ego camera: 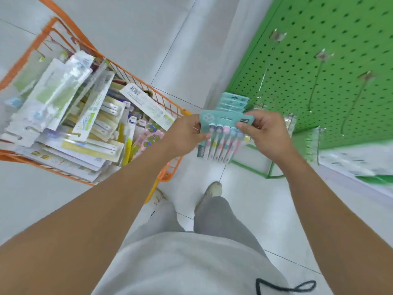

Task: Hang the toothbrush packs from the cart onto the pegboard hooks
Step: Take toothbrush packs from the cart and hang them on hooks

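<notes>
I hold a teal-carded toothbrush pack (221, 133) with several pastel brushes between both hands, just right of the orange cart (170, 107). My left hand (185, 135) grips its left edge, and my right hand (265, 133) pinches its top right corner. Behind it, more teal packs (232, 102) hang low on the green pegboard (319, 60). Long metal hooks (314, 88) stick out of the board, bare. The cart is heaped with mixed toothbrush packs (63, 111).
The pegboard stand's green base frame (261, 169) sits on the pale tiled floor near my feet (212, 190). Clear packs (314, 143) hang at the board's lower right. A white shelf edge (357, 165) runs along the right.
</notes>
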